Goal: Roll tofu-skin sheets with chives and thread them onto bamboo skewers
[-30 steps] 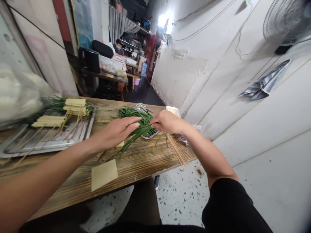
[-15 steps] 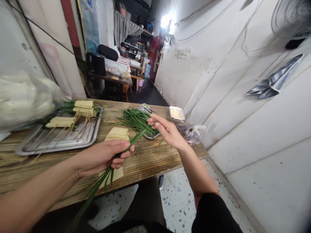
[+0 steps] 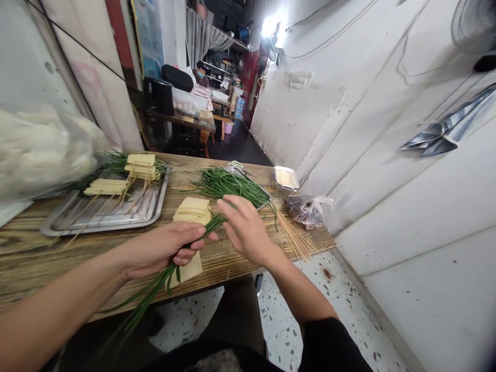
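Observation:
My left hand (image 3: 166, 249) is closed around a small bunch of green chives (image 3: 149, 297), whose long leaves trail down past the table's near edge. At the bunch's upper end, my right hand (image 3: 248, 232) is held with fingers stretched out, close to or touching the tips; it grips nothing that I can see. Beneath and behind my left hand lies a stack of pale yellow tofu sheets (image 3: 192, 204), with one sheet (image 3: 192, 268) nearer me. Just beyond my right hand, a pile of loose chives (image 3: 234, 185) rests on a metal tray.
On the left, a metal tray (image 3: 149, 216) holds skewered tofu rolls (image 3: 141, 161) beside a big plastic bag (image 3: 42, 150). Bare skewers (image 3: 296, 237), a bag of dark stuff (image 3: 306, 211) and a foil container (image 3: 287, 178) are on the right. A masked person (image 3: 200, 75) sits far back.
My right hand has come down and left, closer to the chives' ends. The bare skewers it hid have come into view. My left hand keeps its hold; the view has shifted slightly.

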The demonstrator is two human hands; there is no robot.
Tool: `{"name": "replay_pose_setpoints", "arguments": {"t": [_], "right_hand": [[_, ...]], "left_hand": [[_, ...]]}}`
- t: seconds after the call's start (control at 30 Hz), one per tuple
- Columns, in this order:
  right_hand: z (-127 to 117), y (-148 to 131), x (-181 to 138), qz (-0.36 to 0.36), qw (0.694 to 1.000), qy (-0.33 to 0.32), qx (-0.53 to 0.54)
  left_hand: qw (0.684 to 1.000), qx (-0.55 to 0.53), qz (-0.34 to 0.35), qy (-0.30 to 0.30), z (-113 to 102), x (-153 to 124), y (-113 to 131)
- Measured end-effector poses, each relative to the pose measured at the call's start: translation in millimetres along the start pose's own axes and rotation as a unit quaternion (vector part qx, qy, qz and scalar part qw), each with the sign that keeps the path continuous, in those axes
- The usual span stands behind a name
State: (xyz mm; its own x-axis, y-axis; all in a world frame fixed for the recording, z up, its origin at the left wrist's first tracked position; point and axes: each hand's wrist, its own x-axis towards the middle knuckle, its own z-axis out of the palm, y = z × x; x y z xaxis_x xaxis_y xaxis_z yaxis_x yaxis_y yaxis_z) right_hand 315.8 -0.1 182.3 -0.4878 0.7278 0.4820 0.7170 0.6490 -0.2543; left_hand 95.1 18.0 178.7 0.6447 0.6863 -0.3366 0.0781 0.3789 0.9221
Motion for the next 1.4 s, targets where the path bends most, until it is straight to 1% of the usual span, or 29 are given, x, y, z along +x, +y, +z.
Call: {"name": "replay_pose_setpoints", "arguments": {"t": [0.07,0.13,0.23,0.3,0.37,0.43,0.5,0.53,0.6,0.67,0.73,0.8,0.9,0.97,1.1,1.2,1.27,1.3,1.33,1.37,1.4], "right_hand": [[-2.1,-10.1,3.4,-0.066,0.993,-0.064,-0.074],[-0.7,-17.5,7.2,-0.109,0.979,-0.118,-0.125],[1.6,-16.5,12.1,-0.138,0.963,-0.153,-0.174],[1.3,-9.2,13.9,-0.143,0.958,-0.166,-0.184],[0.5,-1.8,14.4,-0.136,0.959,-0.177,-0.175],[0.2,1.4,14.3,-0.115,0.963,-0.184,-0.16],[0.4,-1.4,14.5,-0.095,0.968,-0.181,-0.147],[0.5,-4.7,15.1,-0.089,0.97,-0.177,-0.141],[0.7,-13.0,18.2,-0.085,0.973,-0.165,-0.135],[1.2,-21.0,23.6,-0.085,0.972,-0.165,-0.141],[2.5,-26.9,30.4,-0.082,0.966,-0.195,-0.151],[4.2,-30.3,36.6,-0.076,0.956,-0.244,-0.146],[5.5,-32.2,42.5,-0.038,0.948,-0.291,-0.127],[5.1,-31.4,44.3,-0.018,0.946,-0.306,-0.106],[5.1,-23.7,46.7,-0.015,0.938,-0.344,-0.046],[8.2,-12.3,47.9,0.006,0.94,-0.34,0.012],[10.8,-2.1,46.7,0.047,0.946,-0.31,0.086],[12.2,3.5,45.3,0.079,0.944,-0.288,0.142],[13.7,9.0,43.3,0.116,0.935,-0.262,0.209],[15.6,14.1,41.1,0.155,0.917,-0.232,0.284],[18.0,18.5,38.8,0.194,0.892,-0.195,0.358]], "left_hand": [[1.0,0.024,0.003,0.003,0.3,1.7,-1.8],[0.999,0.038,0.0,-0.007,0.1,2.7,-1.6],[0.998,0.046,-0.006,-0.035,-3.9,1.3,0.9],[0.996,0.078,0.001,-0.034,-8.8,-0.7,1.3],[0.989,0.15,0.01,-0.004,-14.0,-2.1,-0.5],[0.971,0.234,0.028,0.039,-17.6,-2.0,-3.0],[0.949,0.3,0.061,0.074,-18.9,-0.3,-4.0],[0.939,0.324,0.079,0.081,-18.9,0.9,-3.6],[0.925,0.357,0.107,0.077,-18.3,3.4,-1.3],[0.914,0.381,0.12,0.068,-17.9,5.5,1.5],[0.907,0.399,0.119,0.066,-18.3,6.6,3.5],[0.903,0.411,0.109,0.062,-19.3,6.7,4.1],[0.9,0.419,0.103,0.052,-21.5,5.6,2.9],[0.9,0.422,0.1,0.049,-22.8,5.2,0.9],[0.906,0.417,0.066,0.038,-24.0,6.3,-1.2],[0.917,0.392,0.061,0.03,-25.2,7.6,3.3],[0.922,0.381,0.067,0.025,-27.7,8.2,8.4],[0.919,0.384,0.079,0.031,-29.4,8.3,10.7],[0.913,0.393,0.1,0.044,-31.1,8.4,12.3],[0.902,0.406,0.128,0.067,-32.6,8.5,12.8],[0.888,0.419,0.16,0.1,-33.3,8.7,12.0]]}}
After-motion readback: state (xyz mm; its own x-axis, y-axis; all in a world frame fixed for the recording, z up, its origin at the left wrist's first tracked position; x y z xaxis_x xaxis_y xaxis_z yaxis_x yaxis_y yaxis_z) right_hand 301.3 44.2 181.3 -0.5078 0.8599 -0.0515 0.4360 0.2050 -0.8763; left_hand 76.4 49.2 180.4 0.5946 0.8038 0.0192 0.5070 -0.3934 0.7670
